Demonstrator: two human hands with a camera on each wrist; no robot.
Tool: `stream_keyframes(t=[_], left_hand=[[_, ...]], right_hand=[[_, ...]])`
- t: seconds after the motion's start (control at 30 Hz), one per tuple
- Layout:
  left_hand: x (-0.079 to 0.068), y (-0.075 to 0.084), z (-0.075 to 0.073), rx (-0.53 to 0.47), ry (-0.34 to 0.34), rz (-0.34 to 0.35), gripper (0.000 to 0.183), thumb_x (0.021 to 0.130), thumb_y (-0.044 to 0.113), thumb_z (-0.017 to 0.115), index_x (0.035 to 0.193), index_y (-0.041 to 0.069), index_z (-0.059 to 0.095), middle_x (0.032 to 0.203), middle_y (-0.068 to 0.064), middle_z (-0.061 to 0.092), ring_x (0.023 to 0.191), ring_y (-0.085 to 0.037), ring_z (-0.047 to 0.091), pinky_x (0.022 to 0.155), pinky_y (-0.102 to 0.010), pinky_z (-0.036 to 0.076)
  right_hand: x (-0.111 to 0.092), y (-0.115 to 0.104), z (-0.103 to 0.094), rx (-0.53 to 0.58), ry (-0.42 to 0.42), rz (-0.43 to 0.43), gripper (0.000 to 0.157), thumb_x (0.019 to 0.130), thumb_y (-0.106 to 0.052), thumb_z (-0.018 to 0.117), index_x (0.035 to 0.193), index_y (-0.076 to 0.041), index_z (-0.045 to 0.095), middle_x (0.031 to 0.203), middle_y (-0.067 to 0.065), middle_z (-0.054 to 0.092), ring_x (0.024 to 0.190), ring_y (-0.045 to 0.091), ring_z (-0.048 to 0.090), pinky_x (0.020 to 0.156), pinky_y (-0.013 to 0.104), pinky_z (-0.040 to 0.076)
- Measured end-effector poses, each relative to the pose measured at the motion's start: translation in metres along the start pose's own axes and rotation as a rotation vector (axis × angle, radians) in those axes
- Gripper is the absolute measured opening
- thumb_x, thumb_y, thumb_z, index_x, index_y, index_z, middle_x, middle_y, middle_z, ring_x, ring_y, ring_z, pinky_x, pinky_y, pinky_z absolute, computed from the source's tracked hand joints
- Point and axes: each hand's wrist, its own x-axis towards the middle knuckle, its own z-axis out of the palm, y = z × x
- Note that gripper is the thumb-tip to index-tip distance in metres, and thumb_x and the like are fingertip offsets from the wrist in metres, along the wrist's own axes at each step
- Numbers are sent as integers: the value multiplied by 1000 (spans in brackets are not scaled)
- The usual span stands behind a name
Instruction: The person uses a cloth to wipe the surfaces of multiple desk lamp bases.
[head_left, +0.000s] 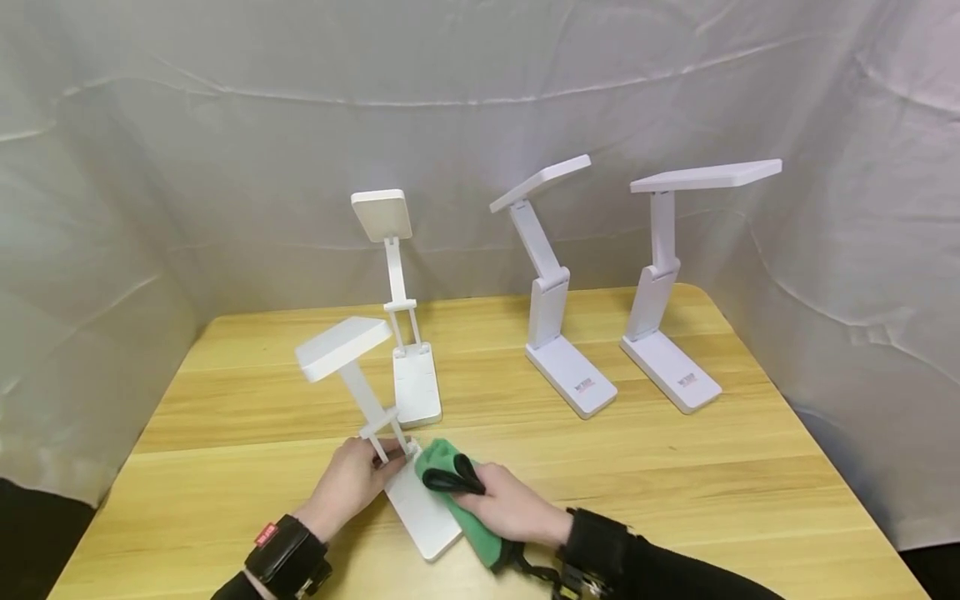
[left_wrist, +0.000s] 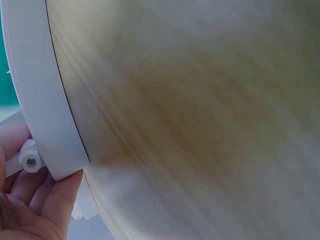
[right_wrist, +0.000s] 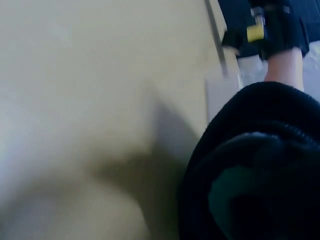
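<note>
A white folding desk lamp (head_left: 423, 508) stands at the front of the table, its head tilted toward the left. My left hand (head_left: 347, 485) grips its base at the hinge end; in the left wrist view, the fingers (left_wrist: 62, 200) curl round the base edge (left_wrist: 42, 85) beside the hinge. Bunched in my right hand (head_left: 517, 507) is a green cloth (head_left: 476, 533) with black edging, touching the right side of the base. The right wrist view is dark and blurred, with the cloth's black edge (right_wrist: 200, 165) filling the lower right.
Behind stands another white lamp (head_left: 416, 383), close to the held one. Two more lamps, one at back centre (head_left: 572, 379) and one at back right (head_left: 671, 375), stand unfolded on the wooden table (head_left: 720, 492). A pale cloth curtain (head_left: 300, 167) hangs behind and along both sides.
</note>
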Motion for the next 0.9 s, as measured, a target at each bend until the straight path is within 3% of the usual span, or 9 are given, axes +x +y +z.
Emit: stream_keyframes(t=[0.17, 0.4, 0.5, 0.77, 0.9], left_hand=[[-1, 0, -2, 4, 18, 32, 16, 80, 14, 75, 95, 14, 75, 75, 3, 69, 51, 1, 45, 42, -18, 40], [0, -1, -2, 18, -12, 16, 17, 78, 8, 74, 94, 16, 74, 68, 9, 63, 54, -2, 46, 45, -19, 41], [0, 0, -1, 14, -19, 5, 19, 77, 5, 74, 93, 15, 73, 69, 7, 64, 57, -2, 49, 49, -20, 44], [0, 0, 1, 21, 18, 18, 16, 79, 14, 75, 95, 16, 75, 80, 2, 72, 57, -1, 51, 48, -19, 44], [0, -1, 0, 24, 21, 31, 15, 79, 14, 75, 94, 17, 75, 78, 4, 70, 56, 0, 50, 47, -18, 43]], right_hand=[[-18, 4, 0, 2, -34, 4, 18, 95, -28, 54, 89, -12, 61, 65, -2, 52, 56, 9, 51, 56, 23, 42], [20, -5, -1, -75, 6, -48, 20, 96, -28, 52, 97, -10, 61, 71, -2, 55, 60, 8, 55, 59, 24, 47], [26, -5, -1, -77, 18, -49, 21, 96, -28, 52, 99, -10, 61, 75, 0, 59, 63, 9, 58, 61, 25, 49], [-15, 6, 0, -106, 2, -58, 17, 95, -26, 54, 85, -14, 60, 62, -6, 45, 53, 6, 48, 51, 21, 40], [-13, 6, 0, -114, -4, -75, 18, 95, -24, 53, 81, -14, 58, 58, -7, 40, 48, 5, 44, 47, 19, 38]])
